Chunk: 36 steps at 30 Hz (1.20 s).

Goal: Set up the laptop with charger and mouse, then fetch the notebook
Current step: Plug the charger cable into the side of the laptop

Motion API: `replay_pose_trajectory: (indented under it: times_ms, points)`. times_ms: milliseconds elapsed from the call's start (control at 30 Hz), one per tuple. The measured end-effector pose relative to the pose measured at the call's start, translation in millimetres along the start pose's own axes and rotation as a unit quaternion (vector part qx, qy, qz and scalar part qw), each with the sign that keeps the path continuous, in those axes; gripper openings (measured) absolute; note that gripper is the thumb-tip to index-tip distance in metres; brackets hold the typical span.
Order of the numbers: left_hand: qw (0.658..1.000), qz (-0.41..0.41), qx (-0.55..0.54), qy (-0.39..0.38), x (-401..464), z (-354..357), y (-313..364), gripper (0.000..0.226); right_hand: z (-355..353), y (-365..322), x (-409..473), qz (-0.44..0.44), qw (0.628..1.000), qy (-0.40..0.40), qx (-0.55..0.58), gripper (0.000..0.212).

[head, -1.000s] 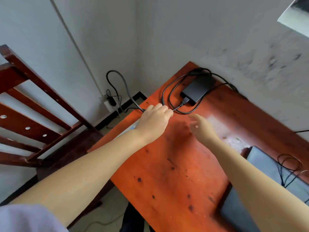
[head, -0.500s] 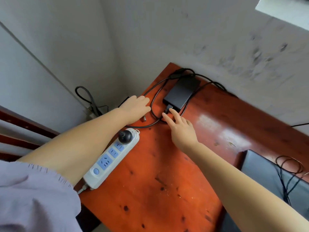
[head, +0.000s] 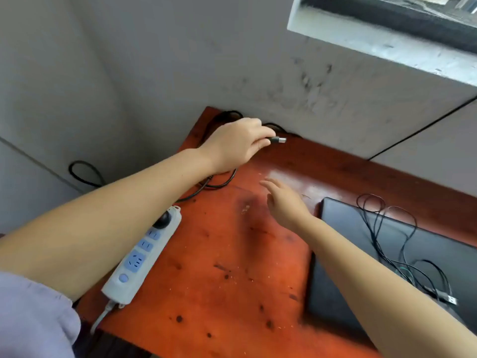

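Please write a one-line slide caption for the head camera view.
Left hand holds the charger plug above the red table; right hand open beside the closed laptop.

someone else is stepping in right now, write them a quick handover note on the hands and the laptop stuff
Left hand: lifted over the desk's far corner, fingers pinching the charger plug.
Right hand: open, empty, hovering over the desk.
Laptop: closed, on the desk to the right, a thin cable lying on its lid.
Power strip: at the left edge, one plug in.
Done: charger plug picked up.
Left: plug into laptop, open it, mouse, notebook; neither is in view.
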<state>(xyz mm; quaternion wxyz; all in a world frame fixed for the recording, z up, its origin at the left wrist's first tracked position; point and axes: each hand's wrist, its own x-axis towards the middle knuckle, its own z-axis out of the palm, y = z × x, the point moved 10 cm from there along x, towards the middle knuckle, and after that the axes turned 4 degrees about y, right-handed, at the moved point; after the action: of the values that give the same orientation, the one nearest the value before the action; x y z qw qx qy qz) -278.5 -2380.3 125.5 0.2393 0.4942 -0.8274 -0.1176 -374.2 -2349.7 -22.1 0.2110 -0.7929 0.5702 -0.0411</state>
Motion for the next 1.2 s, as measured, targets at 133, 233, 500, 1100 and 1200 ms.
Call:
replay_pose_trajectory:
  times_ms: [133, 233, 500, 1100, 1200]
  points:
    - [0.997, -0.007, -0.019, -0.079, -6.5, 89.8, 41.9, 0.029, -63.6, 112.4, -46.6, 0.14, 0.982, 0.122, 0.02, 0.038]
    - [0.989, -0.035, -0.037, -0.139, -17.7, 151.2, 55.6, 0.029, -74.9, 167.4, -64.6, 0.182, 0.978, 0.103, 0.008, 0.036]
    - [0.975, -0.118, -0.052, -0.179, -22.7, 223.6, 44.2, 0.03, -34.6, 187.8, -17.8, 0.116, 0.986, -0.064, -0.096, 0.039]
    - [0.984, -0.073, -0.044, -0.159, -14.8, 217.0, 46.3, 0.031, -25.2, 178.2, -8.9, 0.12, 0.991, -0.045, -0.038, 0.051]
    - [0.981, -0.071, -0.048, -0.177, -21.7, 217.3, 43.4, 0.031, -25.5, 170.2, -12.0, 0.114, 0.993, -0.023, -0.02, 0.055]
